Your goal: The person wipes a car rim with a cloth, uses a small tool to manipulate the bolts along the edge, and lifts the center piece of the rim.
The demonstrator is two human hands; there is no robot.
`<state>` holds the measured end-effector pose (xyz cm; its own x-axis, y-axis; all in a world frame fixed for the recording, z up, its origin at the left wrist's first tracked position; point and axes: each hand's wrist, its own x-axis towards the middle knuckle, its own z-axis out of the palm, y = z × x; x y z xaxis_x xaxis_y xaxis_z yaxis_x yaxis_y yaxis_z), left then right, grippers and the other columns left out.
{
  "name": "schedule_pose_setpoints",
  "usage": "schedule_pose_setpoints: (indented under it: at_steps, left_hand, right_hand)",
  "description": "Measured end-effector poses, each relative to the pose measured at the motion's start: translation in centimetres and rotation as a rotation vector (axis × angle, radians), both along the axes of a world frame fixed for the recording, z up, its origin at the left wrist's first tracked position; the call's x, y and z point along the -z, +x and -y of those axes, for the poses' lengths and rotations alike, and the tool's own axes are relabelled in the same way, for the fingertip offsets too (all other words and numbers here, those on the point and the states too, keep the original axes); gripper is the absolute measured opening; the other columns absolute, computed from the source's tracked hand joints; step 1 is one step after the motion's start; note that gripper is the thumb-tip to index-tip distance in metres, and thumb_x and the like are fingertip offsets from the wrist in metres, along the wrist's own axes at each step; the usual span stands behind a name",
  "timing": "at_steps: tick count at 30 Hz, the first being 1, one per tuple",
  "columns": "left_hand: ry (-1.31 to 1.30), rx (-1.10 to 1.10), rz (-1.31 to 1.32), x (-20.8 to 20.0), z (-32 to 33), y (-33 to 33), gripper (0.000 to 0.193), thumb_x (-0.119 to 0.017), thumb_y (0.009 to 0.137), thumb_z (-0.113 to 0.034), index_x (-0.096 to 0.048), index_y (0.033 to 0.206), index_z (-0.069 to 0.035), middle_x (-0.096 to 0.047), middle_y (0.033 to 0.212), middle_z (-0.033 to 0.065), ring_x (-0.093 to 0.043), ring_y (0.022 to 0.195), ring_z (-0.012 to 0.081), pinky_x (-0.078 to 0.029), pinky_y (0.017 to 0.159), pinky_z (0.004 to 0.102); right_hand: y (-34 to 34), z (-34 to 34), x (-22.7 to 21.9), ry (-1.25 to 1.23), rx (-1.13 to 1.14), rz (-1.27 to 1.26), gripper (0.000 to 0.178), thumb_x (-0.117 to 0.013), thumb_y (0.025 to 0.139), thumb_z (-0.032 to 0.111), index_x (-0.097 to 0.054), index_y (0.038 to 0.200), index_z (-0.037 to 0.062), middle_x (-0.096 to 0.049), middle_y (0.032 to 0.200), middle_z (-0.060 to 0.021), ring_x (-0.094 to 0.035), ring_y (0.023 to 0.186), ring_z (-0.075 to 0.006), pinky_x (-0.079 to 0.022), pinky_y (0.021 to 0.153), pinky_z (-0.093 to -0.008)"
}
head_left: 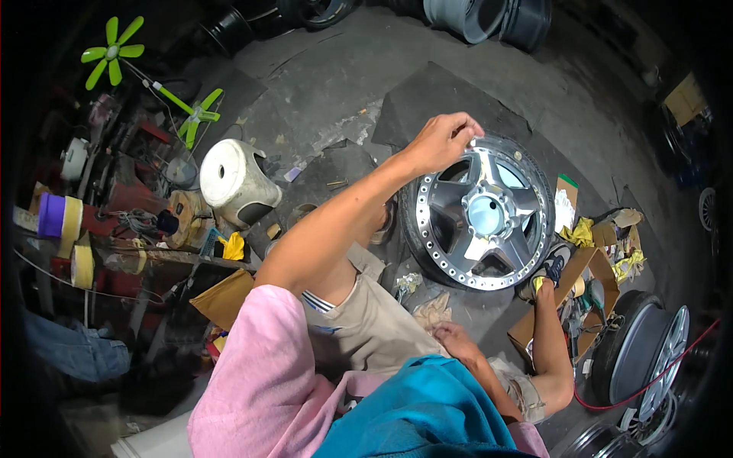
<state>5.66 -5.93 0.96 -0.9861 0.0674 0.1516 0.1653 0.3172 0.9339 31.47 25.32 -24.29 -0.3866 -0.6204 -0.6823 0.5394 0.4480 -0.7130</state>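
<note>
A scuffed dark-grey floor [328,91] runs through a dim, cluttered workshop. On it, a silver five-spoke metal wheel with a black rubber tyre [489,189] lies face up, its far edge at the fingertips of the left hand [445,143]. Those fingers are bent with the thumb close; I cannot tell whether something small is pinched. The right hand [458,340] rests low against beige fabric shorts [397,320], near a crumpled tan sheet [434,311]; whether it grips anything is unclear.

Grit or a hard edge under the left hand could scratch the shiny face. The black-and-grey shoe [551,267], ahead and right of the right hand, might nudge the tyre if the foot shifts. Right of that hand, an open brown cardboard box [522,330] crowds the reach, with a thin red hose [595,408] farther right. A white barrel-shaped plastic stool [219,191] stands well left of the left hand.
</note>
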Motion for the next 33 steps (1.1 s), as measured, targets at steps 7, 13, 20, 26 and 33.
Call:
schedule_pose_setpoints:
  at_steps: [7, 13, 20, 26, 33]
  left_hand:
    - [-0.117, 0.021, -0.03, -1.5, -2.0, 0.3, 0.029, -0.067, 0.099, -0.026, -0.056, 0.088, -0.002, -0.048, 0.063, 0.0, -0.045, 0.065, 0.0111, -0.041, 0.065, 0.0322]
    - [-0.147, 0.126, -0.115, 1.2, -2.9, 0.7, 0.019, -0.058, 0.099, -0.012, -0.056, 0.115, -0.002, -0.06, 0.076, 0.0065, -0.052, 0.066, 0.015, -0.047, 0.073, 0.0332]
    - [-0.167, 0.229, 0.075, 4.1, -2.6, 2.1, 0.027, -0.047, 0.097, -0.001, -0.059, 0.12, -0.002, -0.063, 0.083, 0.0092, -0.061, 0.069, 0.017, -0.05, 0.067, 0.0332]
    - [-0.425, 0.048, -0.031, 5.4, -4.7, 2.6, 0.027, -0.053, 0.108, -0.029, -0.06, 0.111, -0.003, -0.06, 0.079, 0.0105, -0.055, 0.074, 0.0187, -0.048, 0.071, 0.0383]
    - [-0.564, 0.269, 0.078, 7.5, -6.7, 3.9, 0.02, -0.048, 0.099, -0.006, -0.062, 0.113, -0.003, -0.067, 0.086, 0.0185, -0.065, 0.082, 0.0374, -0.049, 0.077, 0.0482]
  right_hand:
    - [-7.1, 2.3, -14.1, 0.096, 0.147, -0.503, 0.025, -0.057, 0.102, 0.008, -0.066, 0.123, 0.002, -0.067, 0.104, -0.0119, -0.065, 0.084, -0.0162, -0.054, 0.074, -0.0343]
    - [-11.6, 0.2, -17.5, 0.151, 0.097, -1.086, 0.027, -0.058, 0.1, 0.007, -0.066, 0.125, 0.0022, -0.064, 0.107, -0.0231, -0.063, 0.101, -0.0415, -0.049, 0.092, -0.0441]
    - [-11.8, -5.0, -11.9, 0.289, 0.378, -1.05, 0.031, -0.058, 0.097, 0.001, -0.064, 0.128, -0.0004, -0.061, 0.107, -0.0225, -0.061, 0.099, -0.0389, -0.049, 0.091, -0.0436]
    - [-11.9, -2.3, -13.1, 0.239, 0.312, -1.11, 0.029, -0.062, 0.097, 0.004, -0.068, 0.126, 0.0075, -0.059, 0.1, -0.0193, -0.062, 0.094, -0.0378, -0.05, 0.083, -0.0429]
    - [-11.3, -3.3, -10.5, 0.289, 0.338, -1.138, 0.027, -0.066, 0.096, 0.008, -0.071, 0.122, 0.0076, -0.056, 0.097, -0.0154, -0.061, 0.089, -0.0336, -0.05, 0.08, -0.0426]
